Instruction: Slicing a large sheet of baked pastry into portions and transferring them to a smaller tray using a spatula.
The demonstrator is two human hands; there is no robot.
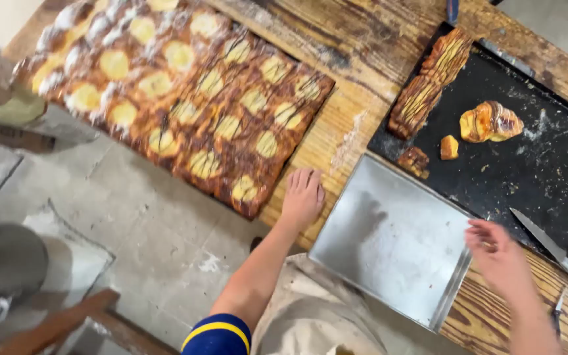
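My left hand (pixel 302 196) rests flat on the wooden table (pixel 356 72), fingers apart, between a big slab of baked pastry with yellow rounds (pixel 185 92) and an empty metal tray (pixel 392 240). My right hand (pixel 497 256) hovers over the tray's right rim, fingers loosely spread, holding nothing. A long knife (pixel 550 246) lies just right of that hand on a black baking sheet (pixel 540 171).
On the black sheet lie two striped pastry strips (pixel 428 82), a glazed croissant-like piece (pixel 490 121) and small crumbs. The pastry slab overhangs the table edge above a concrete floor (pixel 133 223). A grey pot (pixel 4 263) and wooden frame stand lower left. Small tools lie at far right.
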